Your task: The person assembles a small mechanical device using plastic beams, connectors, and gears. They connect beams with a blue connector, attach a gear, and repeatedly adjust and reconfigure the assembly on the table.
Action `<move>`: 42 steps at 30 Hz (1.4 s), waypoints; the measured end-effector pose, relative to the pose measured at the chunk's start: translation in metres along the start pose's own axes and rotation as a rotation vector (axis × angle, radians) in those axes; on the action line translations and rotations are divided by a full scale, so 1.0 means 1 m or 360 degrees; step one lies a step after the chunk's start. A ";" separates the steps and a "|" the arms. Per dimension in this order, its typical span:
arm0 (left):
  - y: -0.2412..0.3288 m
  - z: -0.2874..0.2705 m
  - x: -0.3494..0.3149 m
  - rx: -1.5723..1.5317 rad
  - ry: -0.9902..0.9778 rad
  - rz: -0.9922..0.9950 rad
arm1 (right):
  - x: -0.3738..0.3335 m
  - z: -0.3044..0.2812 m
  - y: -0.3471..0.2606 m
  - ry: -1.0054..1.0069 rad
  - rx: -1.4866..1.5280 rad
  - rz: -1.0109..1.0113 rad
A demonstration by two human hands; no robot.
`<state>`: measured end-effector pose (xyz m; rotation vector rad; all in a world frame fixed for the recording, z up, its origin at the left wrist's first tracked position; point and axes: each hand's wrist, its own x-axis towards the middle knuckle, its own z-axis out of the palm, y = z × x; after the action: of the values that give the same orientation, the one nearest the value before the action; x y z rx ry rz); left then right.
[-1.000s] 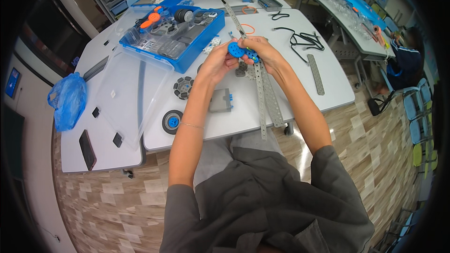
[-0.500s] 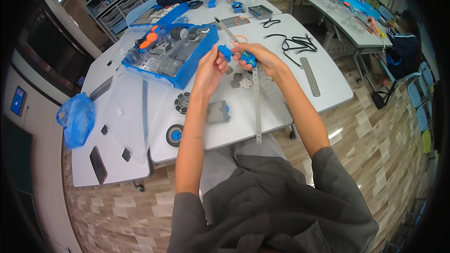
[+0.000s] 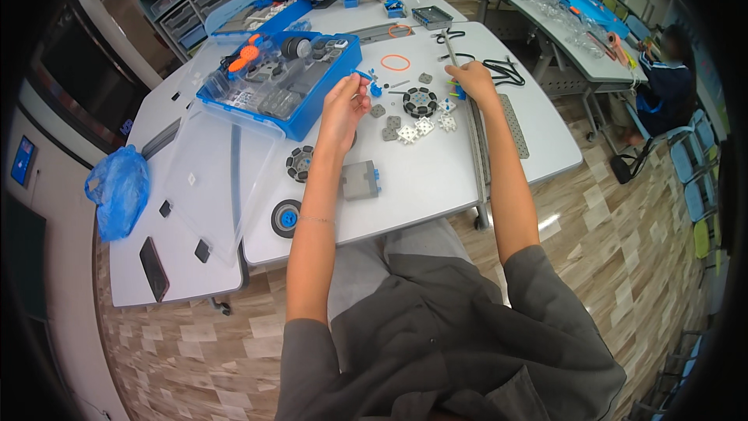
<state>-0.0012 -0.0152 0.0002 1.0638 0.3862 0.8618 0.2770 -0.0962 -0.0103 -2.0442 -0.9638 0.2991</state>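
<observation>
Item 1: blue piece (image 3: 363, 74), small, bright saturated blue, seen nearly edge-on as a slim, flat shape; finer detail too small to read. Location: raised over the surface (image 3: 421, 183), just beside the right-hand wall of the blue box (image 3: 318, 113). Held by the left hand (image 3: 343, 113), its fingers pinched on the piece at their tips.

Item 2: grey beam (image 3: 449, 45), long, straight and narrow, pale where it projects beyond the hand. Location: toward the right side of the surface, slanting away from the wearer. Held by the right hand (image 3: 474, 82), fingers closed around it. Small blue and yellow-green parts (image 3: 458, 92) show under these fingers; their shape is partly hidden. Grey strips (image 3: 478, 152) run from below the hand toward the near edge; which of them belongs to the beam cannot be told.

Lying between the hands: one roller wheel (image 3: 421, 103), black and grey, flat on its side; white connectors (image 3: 407, 135), knobbly, grouped near it; one orange ring (image 3: 395, 62), thin.

Near the left forearm: one grey block (image 3: 359, 181) with blue pegs along one side; one tyred wheel (image 3: 287, 218), blue hub.
</observation>
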 end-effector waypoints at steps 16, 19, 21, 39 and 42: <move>-0.015 0.006 0.003 0.0491 -0.0017 0.0342 | -0.066 0.023 -0.078 -0.0431 0.0634 -0.1165; -0.014 0.007 0.003 0.0541 -0.0078 0.0392 | -0.072 0.028 -0.085 -0.0725 0.1060 -0.0683; -0.011 0.006 0.003 0.0630 -0.0136 0.0358 | -0.071 0.027 -0.084 -0.0892 0.1257 -0.0474; -0.015 0.015 0.000 0.0624 0.0007 0.0433 | -0.065 0.033 -0.071 -0.0826 0.1357 -0.0553; -0.015 0.017 -0.002 0.0670 0.0110 0.0521 | -0.065 0.038 -0.070 -0.0806 0.1169 -0.0588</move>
<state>0.0150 -0.0304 -0.0057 1.5170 0.4715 1.1401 0.1770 -0.0957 0.0115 -1.1120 -1.2698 0.8523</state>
